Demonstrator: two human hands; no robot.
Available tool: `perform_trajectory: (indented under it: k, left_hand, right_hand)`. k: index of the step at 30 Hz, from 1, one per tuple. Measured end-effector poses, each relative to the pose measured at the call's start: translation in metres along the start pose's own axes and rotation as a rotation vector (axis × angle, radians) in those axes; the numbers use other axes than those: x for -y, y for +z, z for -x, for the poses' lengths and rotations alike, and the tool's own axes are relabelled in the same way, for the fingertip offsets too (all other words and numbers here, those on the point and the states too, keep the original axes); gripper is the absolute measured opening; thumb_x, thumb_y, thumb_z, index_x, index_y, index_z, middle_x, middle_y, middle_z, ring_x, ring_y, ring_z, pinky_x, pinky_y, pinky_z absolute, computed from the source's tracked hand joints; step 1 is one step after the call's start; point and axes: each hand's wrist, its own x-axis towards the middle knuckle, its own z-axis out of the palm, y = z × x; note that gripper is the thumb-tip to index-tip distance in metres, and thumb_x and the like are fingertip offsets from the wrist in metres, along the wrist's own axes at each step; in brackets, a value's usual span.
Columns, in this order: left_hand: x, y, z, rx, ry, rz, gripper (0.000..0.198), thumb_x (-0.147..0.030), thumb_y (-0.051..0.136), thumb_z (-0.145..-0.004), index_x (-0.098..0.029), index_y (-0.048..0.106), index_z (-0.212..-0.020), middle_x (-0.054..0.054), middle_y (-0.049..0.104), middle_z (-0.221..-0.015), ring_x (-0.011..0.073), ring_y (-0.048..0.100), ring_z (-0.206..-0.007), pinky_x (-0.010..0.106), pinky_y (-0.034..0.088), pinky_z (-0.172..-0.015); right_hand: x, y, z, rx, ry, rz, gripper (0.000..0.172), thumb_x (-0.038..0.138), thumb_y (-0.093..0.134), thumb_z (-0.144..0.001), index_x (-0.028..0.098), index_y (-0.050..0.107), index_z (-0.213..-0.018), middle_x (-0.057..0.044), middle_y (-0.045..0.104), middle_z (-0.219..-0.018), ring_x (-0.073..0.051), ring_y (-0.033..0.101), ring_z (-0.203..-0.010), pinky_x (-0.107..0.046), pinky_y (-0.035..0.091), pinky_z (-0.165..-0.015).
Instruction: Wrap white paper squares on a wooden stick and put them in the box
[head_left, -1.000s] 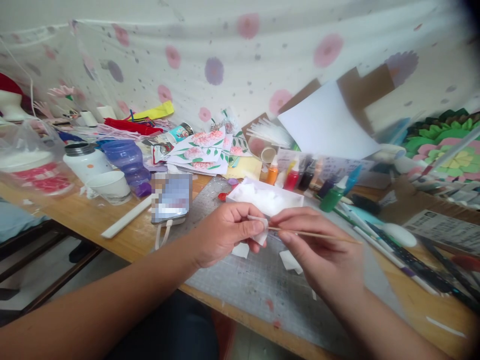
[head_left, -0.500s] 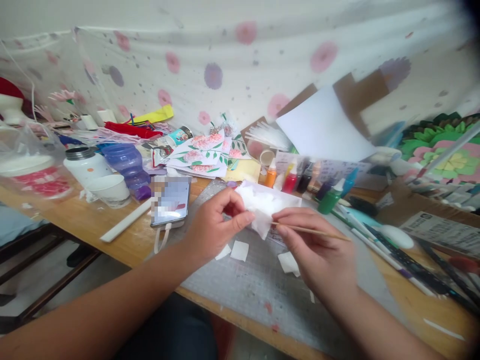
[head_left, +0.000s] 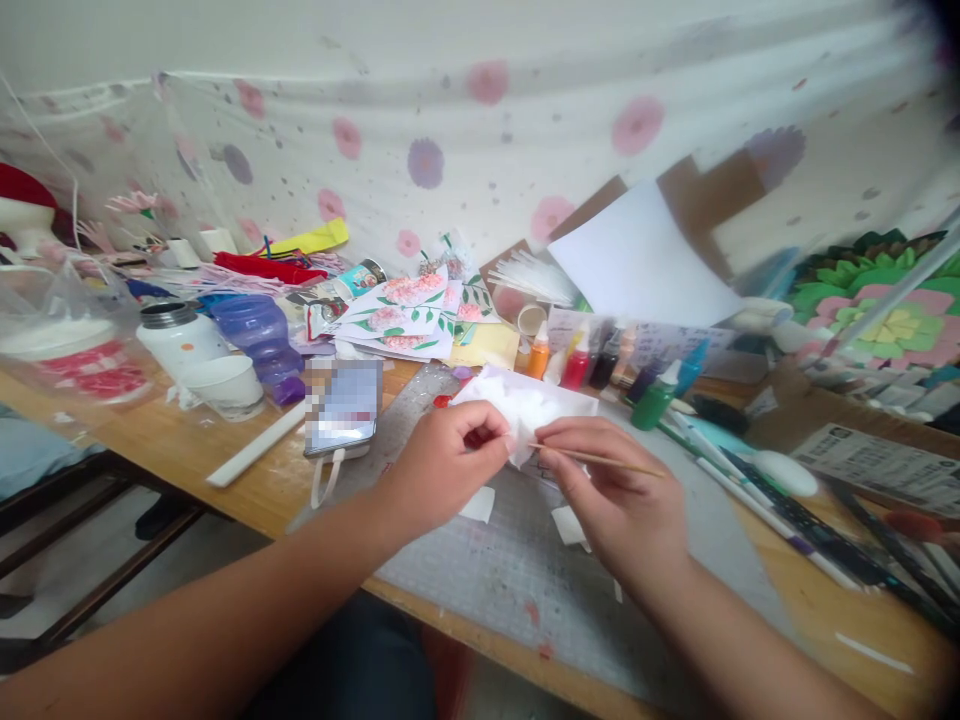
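My left hand (head_left: 450, 465) is closed in a pinch, thumb and forefinger on the edge of a small white tissue piece (head_left: 520, 446). My right hand (head_left: 626, 490) grips a thin wooden stick (head_left: 611, 459) between thumb and fingers, its tip pointing left at the tissue. Whether the tip presses into the tissue is too blurred to tell. Just behind the fingertips, fluffy white material (head_left: 525, 395) lies on a pale sheet. Below the hands, white squares (head_left: 478, 505) rest on the grey cutting mat (head_left: 510, 590).
Paint bottles, among them a green one (head_left: 655, 400), stand behind my right hand. A phone (head_left: 343, 408) with a cable and a white cup (head_left: 223, 384) are to the left. Brushes and pens (head_left: 780, 520) lie at the right beside a cardboard box (head_left: 862, 455).
My left fingertips have come nearer to the stick's tip, and less of the tissue shows between the hands. My right hand has shifted slightly left. The view has tilted a little.
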Motion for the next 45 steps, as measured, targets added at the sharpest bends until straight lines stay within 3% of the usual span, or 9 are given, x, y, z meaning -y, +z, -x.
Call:
perform_trajectory:
  k: [9, 12, 15, 18, 24, 28, 36, 40, 45]
  left_hand:
    - [0.029, -0.004, -0.028, -0.192, -0.175, -0.073, 0.017, -0.033, 0.055, -0.079, -0.018, 0.061, -0.073, -0.004, 0.055, -0.055, 0.0121, 0.049, -0.051, 0.023, 0.034, -0.05]
    - [0.035, -0.006, -0.035, -0.175, -0.197, -0.127, 0.026, -0.031, 0.057, -0.078, -0.019, 0.068, -0.098, -0.004, 0.056, -0.051, 0.0137, 0.048, -0.047, 0.025, 0.032, -0.048]
    - [0.035, -0.008, -0.033, -0.157, -0.151, -0.191, 0.057, -0.024, 0.057, -0.077, -0.025, 0.051, -0.134, -0.005, 0.062, -0.058, 0.0152, 0.053, -0.052, 0.025, 0.035, -0.052]
    - [0.032, -0.014, -0.024, -0.167, -0.048, -0.336, 0.045, -0.026, 0.056, -0.08, -0.026, 0.057, -0.125, -0.001, 0.067, -0.074, 0.0164, 0.058, -0.066, 0.026, 0.039, -0.059]
    - [0.039, -0.02, -0.006, 0.343, 0.053, -0.546, 0.016, -0.028, 0.065, -0.074, -0.021, 0.069, -0.088, 0.004, 0.067, -0.09, 0.0224, 0.059, -0.087, 0.031, 0.041, -0.077]
    - [0.048, -0.015, -0.004, 0.423, 0.038, -0.511, 0.01, -0.019, 0.068, -0.066, -0.02, 0.067, -0.076, 0.004, 0.06, -0.089, 0.0236, 0.055, -0.091, 0.032, 0.039, -0.081]
    - [0.025, -0.014, -0.002, 0.363, -0.016, -0.185, 0.011, -0.027, 0.051, -0.084, -0.019, 0.05, -0.076, 0.0, 0.058, -0.074, 0.0141, 0.054, -0.066, 0.026, 0.042, -0.061]
    - [0.017, -0.013, 0.001, 0.284, -0.075, 0.447, 0.023, -0.024, 0.065, -0.077, -0.019, 0.044, -0.07, -0.002, 0.058, -0.069, 0.0126, 0.057, -0.065, 0.026, 0.042, -0.064]
    - [0.017, -0.01, 0.001, 0.243, -0.117, 0.586, 0.024, -0.015, 0.07, -0.071, -0.017, 0.047, -0.067, -0.004, 0.055, -0.065, 0.0089, 0.05, -0.059, 0.023, 0.037, -0.057]
  right_hand:
    - [-0.035, -0.015, -0.017, -0.112, 0.191, 0.301, 0.01, 0.019, 0.064, -0.078, 0.019, 0.07, -0.07, -0.005, 0.074, -0.078, -0.019, 0.069, -0.072, -0.034, 0.058, -0.065]
    - [-0.047, -0.016, -0.017, -0.094, 0.176, 0.318, 0.012, 0.018, 0.065, -0.075, 0.02, 0.068, -0.064, -0.005, 0.075, -0.079, -0.022, 0.07, -0.077, -0.039, 0.057, -0.074]
    - [-0.053, -0.016, -0.016, -0.112, 0.176, 0.333, 0.011, 0.018, 0.065, -0.075, 0.02, 0.067, -0.065, -0.007, 0.074, -0.085, -0.023, 0.07, -0.085, -0.043, 0.056, -0.08]
    - [-0.049, -0.017, -0.016, -0.166, 0.187, 0.337, 0.01, 0.02, 0.064, -0.078, 0.02, 0.067, -0.068, -0.008, 0.073, -0.089, -0.024, 0.069, -0.089, -0.045, 0.054, -0.084]
    - [-0.029, -0.012, -0.012, -0.19, 0.019, 0.299, 0.007, 0.02, 0.064, -0.081, 0.022, 0.066, -0.074, -0.006, 0.071, -0.085, -0.022, 0.068, -0.085, -0.043, 0.054, -0.082]
    - [-0.02, -0.007, -0.004, -0.097, -0.081, 0.293, 0.008, 0.016, 0.064, -0.081, 0.024, 0.065, -0.079, -0.005, 0.071, -0.085, -0.021, 0.067, -0.084, -0.041, 0.053, -0.08]
    - [-0.009, -0.002, 0.002, 0.007, 0.021, 0.024, 0.012, 0.012, 0.066, -0.08, 0.023, 0.07, -0.08, -0.004, 0.071, -0.083, -0.019, 0.067, -0.082, -0.036, 0.055, -0.075]
    - [-0.003, 0.001, 0.001, 0.012, 0.152, -0.3, 0.018, 0.01, 0.066, -0.08, 0.026, 0.073, -0.081, -0.001, 0.072, -0.083, -0.018, 0.067, -0.085, -0.035, 0.056, -0.077]
    - [0.001, 0.003, 0.004, -0.028, 0.201, -0.52, 0.018, 0.011, 0.065, -0.081, 0.028, 0.073, -0.084, -0.001, 0.07, -0.084, -0.019, 0.066, -0.088, -0.037, 0.056, -0.08]
